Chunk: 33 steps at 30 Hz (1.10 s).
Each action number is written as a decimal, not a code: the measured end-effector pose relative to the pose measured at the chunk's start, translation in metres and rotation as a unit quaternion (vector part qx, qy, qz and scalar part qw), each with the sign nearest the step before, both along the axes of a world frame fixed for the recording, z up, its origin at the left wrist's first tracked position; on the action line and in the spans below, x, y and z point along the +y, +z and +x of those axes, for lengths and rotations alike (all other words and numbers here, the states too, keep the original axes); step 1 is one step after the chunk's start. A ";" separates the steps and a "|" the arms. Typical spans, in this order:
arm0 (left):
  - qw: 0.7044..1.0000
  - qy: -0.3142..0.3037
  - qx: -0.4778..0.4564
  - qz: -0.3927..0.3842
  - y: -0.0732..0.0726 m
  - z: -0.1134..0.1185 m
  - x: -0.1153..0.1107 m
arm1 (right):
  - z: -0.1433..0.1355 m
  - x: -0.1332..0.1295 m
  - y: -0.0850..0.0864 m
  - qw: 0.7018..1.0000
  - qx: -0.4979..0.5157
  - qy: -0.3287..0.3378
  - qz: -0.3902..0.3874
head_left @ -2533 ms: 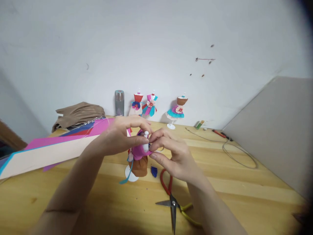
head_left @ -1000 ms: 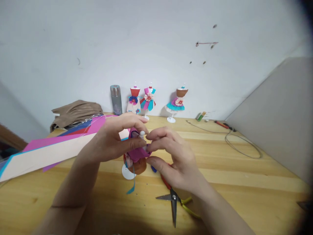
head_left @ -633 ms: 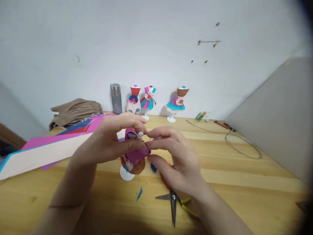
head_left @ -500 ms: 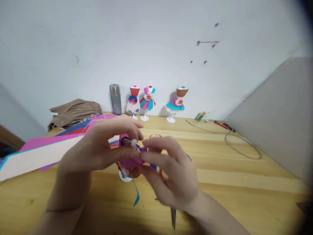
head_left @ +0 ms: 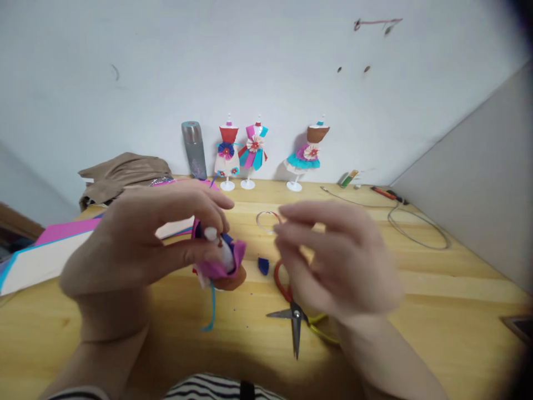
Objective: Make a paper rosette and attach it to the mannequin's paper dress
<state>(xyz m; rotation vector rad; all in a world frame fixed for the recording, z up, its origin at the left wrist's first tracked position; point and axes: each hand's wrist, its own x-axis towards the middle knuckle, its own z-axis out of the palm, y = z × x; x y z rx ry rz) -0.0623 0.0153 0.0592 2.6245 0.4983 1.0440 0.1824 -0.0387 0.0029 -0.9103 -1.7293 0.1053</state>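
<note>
My left hand (head_left: 133, 244) is closed around a small white dress form (head_left: 227, 258), tilted over. Magenta material (head_left: 214, 270) with dark blue inside wraps the form, and a thin turquoise strip (head_left: 214, 311) hangs below it. Brown and pale pieces show at its lower side. Apart from the form, to its right, my right hand (head_left: 341, 255) is blurred, its thumb and fingertips pinched together. Whether anything is between them I cannot make out. Under that hand lie spread scissors (head_left: 296, 319) with one red and one yellow handle. A dark blue scrap (head_left: 263, 266) lies between the hands.
Against the wall stand three dressed miniature forms: one red-topped (head_left: 228, 134), one multicoloured (head_left: 254, 153), one brown-topped (head_left: 317, 134). A grey flask (head_left: 194, 153), brown cloth (head_left: 125, 175) and coloured sheets (head_left: 50, 255) are left. A thin ring (head_left: 259, 225), green tube (head_left: 348, 179) and cable (head_left: 441, 244) lie rightward.
My right hand has come away from the dress form and moved right, uncovering the scissors and blue scrap. My left hand has shifted slightly left with the form. The camera view has tilted down.
</note>
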 end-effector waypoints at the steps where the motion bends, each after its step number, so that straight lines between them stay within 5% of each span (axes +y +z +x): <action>1: 1.000 0.006 -0.018 0.007 -0.002 0.006 0.003 | 0.006 0.007 0.003 0.999 0.018 -0.004 0.035; 3: 0.998 0.032 -0.046 0.015 -0.006 0.018 0.009 | 0.009 0.015 0.008 0.998 0.027 0.030 0.048; 8: 0.991 0.031 -0.122 0.049 -0.016 0.037 0.023 | -0.013 0.016 0.003 0.980 0.027 0.108 -0.164; 16: 0.989 0.016 -0.131 0.061 -0.019 0.037 0.031 | -0.038 0.033 -0.016 0.928 0.160 0.151 -0.302; 23: 0.988 0.047 -0.149 0.010 -0.025 0.046 0.037 | -0.031 0.048 -0.031 0.945 0.136 0.116 -0.273; 27: 0.975 0.107 -0.191 -0.024 -0.014 0.021 0.042 | -0.005 0.057 -0.031 0.930 0.232 0.078 -0.276; 33: 0.940 0.164 -0.298 0.014 -0.003 -0.016 0.048 | 0.043 0.086 -0.008 0.923 0.318 -0.015 -0.215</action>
